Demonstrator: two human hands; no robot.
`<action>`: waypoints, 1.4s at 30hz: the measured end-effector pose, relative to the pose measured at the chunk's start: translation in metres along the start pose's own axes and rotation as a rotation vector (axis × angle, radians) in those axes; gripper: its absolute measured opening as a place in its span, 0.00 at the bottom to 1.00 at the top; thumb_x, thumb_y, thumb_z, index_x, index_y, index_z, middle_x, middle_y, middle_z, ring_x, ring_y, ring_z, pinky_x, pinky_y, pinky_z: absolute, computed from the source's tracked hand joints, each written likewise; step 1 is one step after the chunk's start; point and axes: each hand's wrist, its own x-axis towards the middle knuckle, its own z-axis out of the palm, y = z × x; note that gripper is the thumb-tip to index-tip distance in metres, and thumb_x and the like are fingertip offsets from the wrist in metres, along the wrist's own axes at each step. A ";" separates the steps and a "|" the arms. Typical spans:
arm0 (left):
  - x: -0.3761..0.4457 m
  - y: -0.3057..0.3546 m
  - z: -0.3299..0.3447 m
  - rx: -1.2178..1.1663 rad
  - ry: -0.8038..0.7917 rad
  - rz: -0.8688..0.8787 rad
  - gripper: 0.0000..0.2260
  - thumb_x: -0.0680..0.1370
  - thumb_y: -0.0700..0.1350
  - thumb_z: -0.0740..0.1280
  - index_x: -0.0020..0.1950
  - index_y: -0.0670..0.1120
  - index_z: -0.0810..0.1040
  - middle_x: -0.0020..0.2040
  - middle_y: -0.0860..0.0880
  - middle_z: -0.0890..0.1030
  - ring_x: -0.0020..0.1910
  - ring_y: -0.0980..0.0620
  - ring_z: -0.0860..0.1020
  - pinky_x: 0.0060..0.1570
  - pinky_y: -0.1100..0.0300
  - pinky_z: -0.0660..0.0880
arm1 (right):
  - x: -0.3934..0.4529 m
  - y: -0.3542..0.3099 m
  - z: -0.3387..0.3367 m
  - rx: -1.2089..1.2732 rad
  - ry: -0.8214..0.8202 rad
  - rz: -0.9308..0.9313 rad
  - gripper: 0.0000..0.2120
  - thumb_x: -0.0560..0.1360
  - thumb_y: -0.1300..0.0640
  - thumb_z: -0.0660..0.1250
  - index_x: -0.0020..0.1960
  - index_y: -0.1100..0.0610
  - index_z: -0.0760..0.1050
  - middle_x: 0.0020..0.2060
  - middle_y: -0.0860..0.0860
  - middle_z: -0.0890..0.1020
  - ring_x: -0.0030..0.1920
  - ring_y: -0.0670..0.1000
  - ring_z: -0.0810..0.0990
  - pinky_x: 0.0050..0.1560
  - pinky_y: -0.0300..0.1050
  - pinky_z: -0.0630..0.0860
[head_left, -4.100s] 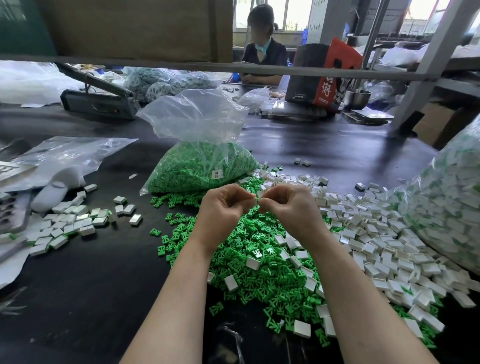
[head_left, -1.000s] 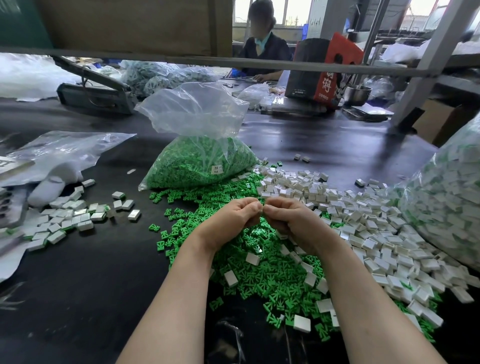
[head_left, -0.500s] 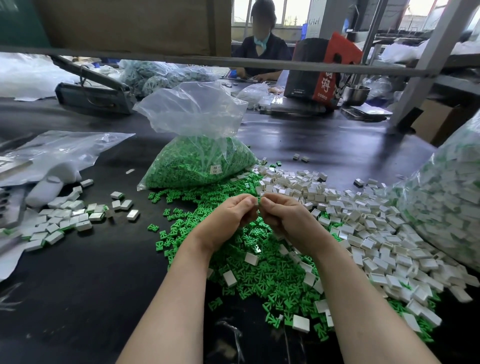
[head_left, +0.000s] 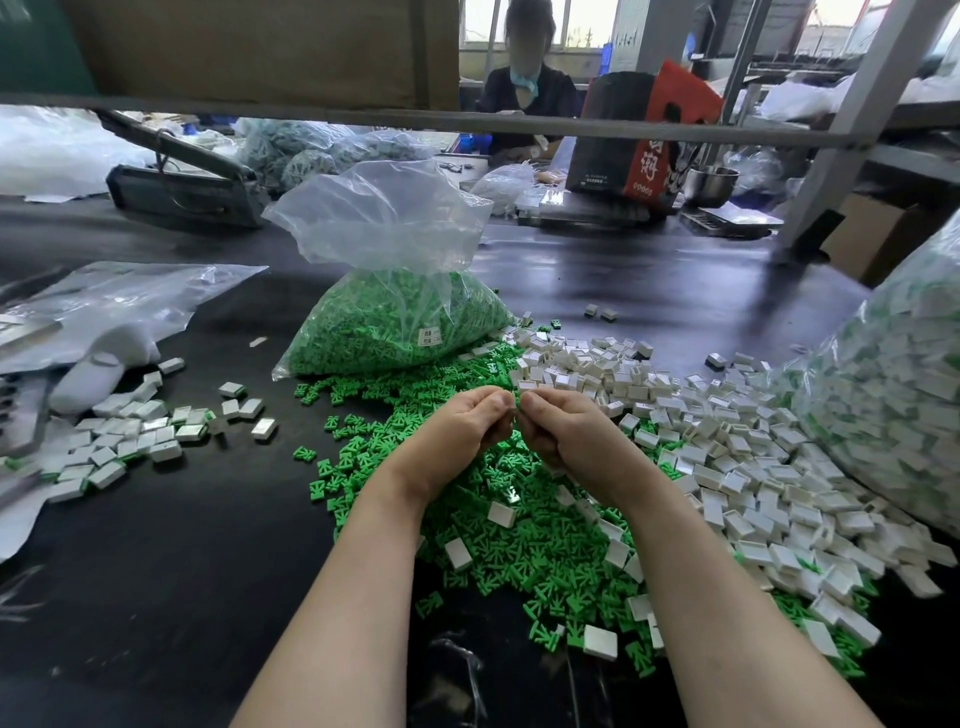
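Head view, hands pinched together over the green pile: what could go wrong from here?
1. The left hand and right hand pinch a small part, mostly hidden; if it slips, it could vanish among the loose green pieces below.
2. The right forearm crosses the pile near the white caps; a sweep might mix or scatter them.

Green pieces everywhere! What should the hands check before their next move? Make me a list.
1. Grip: left hand and right hand pinch a small part between their fingertips: ok.
2. Part snapped together properly: the fingers hide it: cannot tell.
3. More green pieces close by: the heap lies right under the hands: ok.
4. White shells close by: the heap lies beside the right hand: ok.
5. Spot to put it down: bare table next to the left pile: ok.
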 end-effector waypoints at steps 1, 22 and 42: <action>0.000 0.000 0.000 0.018 -0.014 -0.004 0.10 0.84 0.43 0.56 0.49 0.42 0.74 0.37 0.52 0.71 0.37 0.57 0.68 0.45 0.61 0.68 | -0.001 0.000 -0.001 -0.004 -0.010 0.001 0.16 0.84 0.57 0.55 0.38 0.58 0.68 0.25 0.46 0.65 0.26 0.46 0.60 0.28 0.41 0.56; -0.003 0.005 -0.003 0.081 -0.099 0.004 0.09 0.84 0.43 0.56 0.46 0.44 0.71 0.35 0.52 0.66 0.34 0.56 0.63 0.37 0.61 0.62 | -0.001 0.006 -0.011 0.012 -0.127 0.034 0.16 0.84 0.55 0.56 0.37 0.55 0.67 0.26 0.43 0.66 0.26 0.43 0.60 0.27 0.34 0.60; -0.004 0.004 0.000 0.023 0.039 0.015 0.16 0.83 0.50 0.58 0.37 0.53 0.77 0.36 0.51 0.75 0.38 0.51 0.70 0.35 0.62 0.65 | 0.004 0.003 -0.013 0.186 0.059 0.015 0.13 0.81 0.59 0.60 0.37 0.55 0.70 0.27 0.49 0.69 0.28 0.48 0.64 0.28 0.38 0.61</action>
